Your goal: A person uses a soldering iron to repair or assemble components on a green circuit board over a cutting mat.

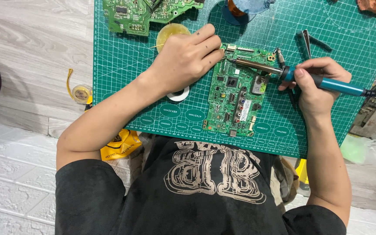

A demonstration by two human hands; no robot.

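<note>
A green circuit board [236, 91] lies on the green cutting mat [153, 78] in front of me. My right hand [316, 85] grips a blue-handled soldering iron [301, 78], whose metal tip reaches the board's upper left corner. My left hand [188, 58] rests curled on the mat against the board's left edge, fingertips close to the iron's tip; whether it pinches solder wire I cannot tell. A white solder spool [178, 94] shows under my left wrist.
Another green circuit board [142, 13] lies at the mat's far edge, a round yellow flux tin [170, 32] behind my left hand. Tweezers [306, 43] lie at upper right. A yellow tape roll [82, 93] sits left of the mat, a yellow bag [120, 146] near my left elbow.
</note>
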